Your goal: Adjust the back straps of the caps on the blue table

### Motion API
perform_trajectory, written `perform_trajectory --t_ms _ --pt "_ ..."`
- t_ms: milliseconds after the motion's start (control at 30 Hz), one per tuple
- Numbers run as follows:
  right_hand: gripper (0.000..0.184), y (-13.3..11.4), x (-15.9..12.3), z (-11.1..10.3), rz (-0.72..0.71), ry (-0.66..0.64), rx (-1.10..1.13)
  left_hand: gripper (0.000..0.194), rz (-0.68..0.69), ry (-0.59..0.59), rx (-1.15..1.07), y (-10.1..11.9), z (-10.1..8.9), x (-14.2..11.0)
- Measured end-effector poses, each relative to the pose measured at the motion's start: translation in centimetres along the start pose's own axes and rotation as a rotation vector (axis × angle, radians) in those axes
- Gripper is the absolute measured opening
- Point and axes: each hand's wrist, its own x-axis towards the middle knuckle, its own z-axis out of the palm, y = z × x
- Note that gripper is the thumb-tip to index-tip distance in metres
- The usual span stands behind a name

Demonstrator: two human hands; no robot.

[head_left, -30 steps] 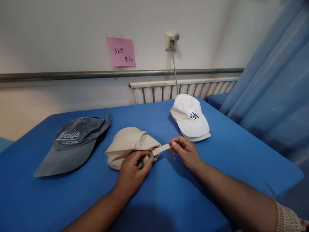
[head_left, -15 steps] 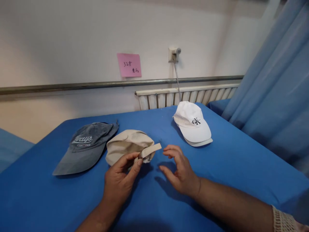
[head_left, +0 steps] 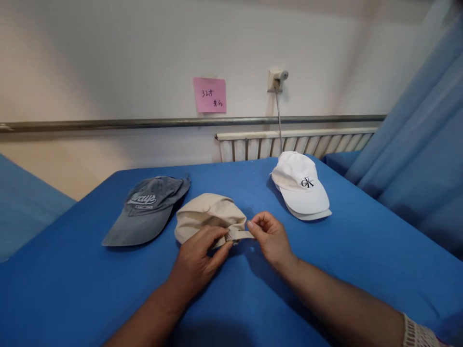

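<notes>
A beige cap (head_left: 208,212) lies on the blue-covered table, its back strap (head_left: 242,234) sticking out to the right. My left hand (head_left: 200,258) pinches the cap's back edge at the strap's buckle, thumb below and fingers above. The strap's free end is pinched between the thumb and fingers of my right hand (head_left: 271,238), which holds it stretched to the right. The tip of the strap is hidden under those fingers. Left of the beige cap rests a grey cap (head_left: 148,207) with white lettering; at the back right stands a white cap (head_left: 300,185) with a black logo.
The blue cover (head_left: 65,289) spreads over the whole table. Behind it are a radiator (head_left: 260,144), a metal rail (head_left: 144,124) and a wall socket (head_left: 277,81) with a cord. A pink note (head_left: 210,95) is on the wall; a blue curtain (head_left: 427,130) hangs at right.
My right hand was apart from the strap with its fingers spread; now it has closed on the strap's free end. The strap has swung down to nearly level. The whole view has shifted slightly.
</notes>
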Motion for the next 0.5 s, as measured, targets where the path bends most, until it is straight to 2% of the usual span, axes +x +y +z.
perform_trajectory --t_ms 200,367,433,500 --pt "0.027 -1.1 -0.2 -0.8 -0.068 0.022 -0.061 0.012 0.032 -0.036 0.018 0.1 -0.5 0.4" --pt "0.023 -0.8 0.1 -1.4 -0.148 0.026 -0.132 0.012 0.060 -0.045 0.022 0.1 -0.4 0.6" --pt "0.018 -0.7 0.0 -1.7 -0.247 0.030 -0.202 0.012 0.046 -0.040 0.030 0.1 -0.5 0.5" --pt "0.009 -0.9 -0.5 -2.1 -0.463 0.005 -0.339 0.012 0.014 -0.032 0.039 0.0 -0.6 0.4"
